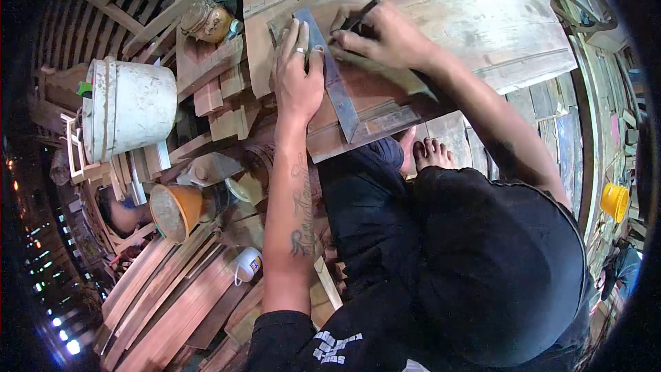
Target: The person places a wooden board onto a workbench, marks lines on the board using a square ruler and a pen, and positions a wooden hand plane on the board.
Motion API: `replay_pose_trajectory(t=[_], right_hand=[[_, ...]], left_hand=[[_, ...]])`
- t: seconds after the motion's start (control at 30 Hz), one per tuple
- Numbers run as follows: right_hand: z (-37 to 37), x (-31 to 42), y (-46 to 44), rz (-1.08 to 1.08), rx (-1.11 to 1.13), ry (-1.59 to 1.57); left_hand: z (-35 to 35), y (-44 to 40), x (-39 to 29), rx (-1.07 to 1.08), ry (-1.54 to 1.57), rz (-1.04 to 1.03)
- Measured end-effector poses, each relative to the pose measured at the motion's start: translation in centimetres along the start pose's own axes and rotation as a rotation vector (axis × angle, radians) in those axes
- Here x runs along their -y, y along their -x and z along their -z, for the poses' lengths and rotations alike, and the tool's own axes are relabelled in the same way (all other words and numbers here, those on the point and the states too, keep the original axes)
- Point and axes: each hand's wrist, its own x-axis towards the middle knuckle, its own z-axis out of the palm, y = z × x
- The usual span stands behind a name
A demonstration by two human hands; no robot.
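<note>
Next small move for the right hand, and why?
Probably set the tip of the dark pen-like tool against the metal strip's edge: the right hand grips the tool just beside the strip, while the left hand rests at it, on the wooden board. Whether the tip already touches isn't clear.

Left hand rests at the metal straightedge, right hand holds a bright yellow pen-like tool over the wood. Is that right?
Not quite: the head view shows the pen-like tool in the right hand is black, not yellow. The left hand does rest at the metal straightedge.
</note>
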Motion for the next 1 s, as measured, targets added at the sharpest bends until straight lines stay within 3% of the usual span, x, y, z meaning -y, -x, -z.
replay_pose_trajectory(t=[0.17, 0.23, 0.37, 0.47, 0.63, 0.87, 0.93, 1.0], right_hand=[[1.0, 1.4, -0.2, -0.017, 0.009, -0.050], [1.1, 1.2, -0.4, -0.210, 0.198, 0.076], [0.2, 1.3, 1.3, -0.090, 0.051, -0.021], [1.3, 1.8, 2.2, -0.151, 0.219, -0.026], [0.7, 2.2, 2.2, -0.051, 0.034, -0.101], [1.0, 3.4, 2.9, -0.011, 0.112, 0.031], [1.7, 4.5, 3.2, -0.147, 0.201, -0.024], [1.3, 4.2, 3.1, -0.106, 0.147, -0.015]], left_hand=[[0.0, 0.0, -0.1, -0.005, -0.012, -0.016], [0.0, 0.0, 0.0, -0.009, -0.006, -0.016], [0.0, 0.0, 0.2, 0.001, -0.014, -0.018], [-0.1, 0.0, 0.2, -0.001, 0.019, -0.019], [-0.1, -0.1, 0.2, -0.005, 0.046, -0.027], [0.0, -0.2, 0.5, -0.010, 0.065, -0.038], [-0.1, -0.1, 0.4, -0.013, 0.067, -0.038], [0.0, -0.1, 0.3, -0.013, 0.069, -0.035]])
